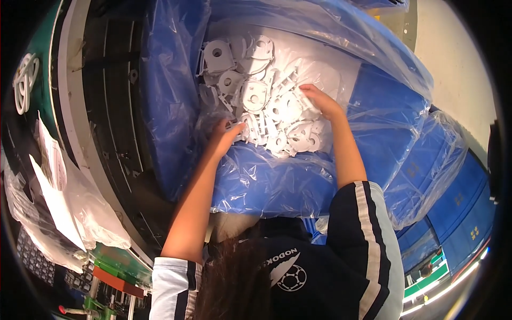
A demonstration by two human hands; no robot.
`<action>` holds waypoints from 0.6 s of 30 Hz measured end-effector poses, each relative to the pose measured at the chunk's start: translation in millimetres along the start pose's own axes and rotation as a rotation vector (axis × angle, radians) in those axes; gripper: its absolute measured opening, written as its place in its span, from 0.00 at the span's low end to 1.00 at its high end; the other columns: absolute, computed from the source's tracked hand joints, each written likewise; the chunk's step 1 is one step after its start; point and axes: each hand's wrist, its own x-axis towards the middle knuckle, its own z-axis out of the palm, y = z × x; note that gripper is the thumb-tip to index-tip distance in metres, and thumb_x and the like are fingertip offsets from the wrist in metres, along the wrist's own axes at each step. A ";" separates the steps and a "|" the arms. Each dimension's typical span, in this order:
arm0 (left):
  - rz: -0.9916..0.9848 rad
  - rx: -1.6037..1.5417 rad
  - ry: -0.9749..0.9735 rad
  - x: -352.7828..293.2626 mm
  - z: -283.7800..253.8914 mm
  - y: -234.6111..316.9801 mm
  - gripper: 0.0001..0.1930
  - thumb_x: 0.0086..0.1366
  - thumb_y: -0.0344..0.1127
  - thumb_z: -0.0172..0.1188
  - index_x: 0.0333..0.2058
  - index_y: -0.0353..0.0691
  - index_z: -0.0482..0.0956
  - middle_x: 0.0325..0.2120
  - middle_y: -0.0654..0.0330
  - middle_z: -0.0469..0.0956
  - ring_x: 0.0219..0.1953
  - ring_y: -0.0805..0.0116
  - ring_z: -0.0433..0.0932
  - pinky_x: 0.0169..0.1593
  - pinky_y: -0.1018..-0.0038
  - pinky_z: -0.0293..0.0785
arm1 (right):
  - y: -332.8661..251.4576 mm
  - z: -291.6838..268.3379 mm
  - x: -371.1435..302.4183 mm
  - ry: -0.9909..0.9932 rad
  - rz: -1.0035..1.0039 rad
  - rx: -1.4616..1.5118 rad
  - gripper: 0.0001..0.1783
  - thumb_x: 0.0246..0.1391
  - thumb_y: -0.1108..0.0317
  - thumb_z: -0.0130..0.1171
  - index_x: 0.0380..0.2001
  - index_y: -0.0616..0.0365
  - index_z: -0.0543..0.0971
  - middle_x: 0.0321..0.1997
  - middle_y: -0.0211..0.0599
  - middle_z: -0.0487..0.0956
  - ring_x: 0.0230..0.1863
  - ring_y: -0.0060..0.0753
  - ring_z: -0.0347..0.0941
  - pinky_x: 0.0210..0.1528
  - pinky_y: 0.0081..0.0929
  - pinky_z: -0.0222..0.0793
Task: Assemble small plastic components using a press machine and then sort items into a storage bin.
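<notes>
A pile of white plastic parts (255, 96) lies in a blue bin (266, 184) lined with clear plastic film. Many of the parts are flat, rounded plates with a round hole; others look like thin brackets. At the near left side of the pile, my left hand (224, 137) has its thumb and fingers closed around a white plastic part (234, 125), partly hidden by the hand. My right hand (319, 100) rests at the right side of the pile, its visible fingers stretched out over the parts. Its thumb is hard to make out.
Clear film (410, 133) drapes over the bin's right wall. More blue bins (453, 197) stand at the right. Along the left runs a dark conveyor-like surface (114, 96). Farther left are papers and plastic bags (88, 208), plus a white looped item (25, 82) on green.
</notes>
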 end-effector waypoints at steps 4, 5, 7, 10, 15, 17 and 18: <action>-0.026 -0.001 -0.005 6.9 4.9 -12.6 0.39 0.48 0.54 0.64 0.51 0.29 0.66 0.48 0.42 0.68 0.52 0.51 0.68 0.54 0.66 0.62 | 2.7 -4.3 0.7 -0.020 0.052 -0.256 0.36 0.51 0.43 0.53 0.54 0.59 0.67 0.55 0.38 0.69 0.54 0.31 0.64 0.56 0.25 0.56; 0.008 -0.014 0.013 10.0 4.3 -18.7 0.39 0.48 0.54 0.64 0.51 0.29 0.66 0.48 0.42 0.68 0.52 0.51 0.68 0.54 0.66 0.62 | 0.1 -8.5 0.6 -0.001 0.029 -0.243 0.36 0.51 0.43 0.53 0.54 0.59 0.67 0.55 0.38 0.69 0.54 0.31 0.64 0.56 0.25 0.56; -0.101 -0.087 -0.042 17.4 3.9 -31.4 0.43 0.46 0.56 0.66 0.53 0.29 0.64 0.50 0.40 0.65 0.55 0.49 0.64 0.57 0.66 0.59 | -7.2 -15.2 2.1 -0.152 0.200 -0.324 0.40 0.49 0.38 0.52 0.55 0.60 0.67 0.54 0.41 0.71 0.52 0.33 0.67 0.53 0.27 0.60; -0.067 0.119 0.004 27.3 6.7 -47.9 0.44 0.44 0.56 0.67 0.53 0.29 0.64 0.50 0.40 0.65 0.54 0.48 0.65 0.56 0.63 0.61 | -17.5 -15.3 6.2 -0.289 0.142 -0.426 0.46 0.44 0.30 0.50 0.50 0.64 0.72 0.53 0.49 0.71 0.53 0.41 0.68 0.55 0.30 0.61; 0.057 0.314 0.064 31.2 -0.3 -60.0 0.45 0.41 0.56 0.68 0.53 0.33 0.64 0.45 0.43 0.71 0.50 0.47 0.68 0.53 0.61 0.64 | -31.2 -13.1 5.2 -0.457 0.131 -0.405 0.43 0.48 0.32 0.49 0.48 0.65 0.73 0.51 0.47 0.73 0.54 0.36 0.67 0.55 0.27 0.61; 0.072 0.416 0.037 30.5 -6.2 -56.8 0.43 0.41 0.55 0.68 0.53 0.35 0.65 0.43 0.44 0.73 0.48 0.47 0.70 0.52 0.60 0.65 | -37.5 -10.9 3.9 -0.504 0.159 -0.449 0.41 0.50 0.34 0.49 0.50 0.65 0.72 0.51 0.46 0.73 0.54 0.35 0.67 0.55 0.27 0.61; 0.047 0.394 0.024 30.0 -9.3 -53.9 0.42 0.40 0.55 0.68 0.51 0.37 0.66 0.42 0.45 0.73 0.47 0.47 0.71 0.51 0.60 0.66 | -40.6 -8.5 3.5 -0.582 0.207 -0.313 0.41 0.51 0.36 0.49 0.51 0.65 0.71 0.53 0.45 0.72 0.54 0.34 0.67 0.56 0.26 0.59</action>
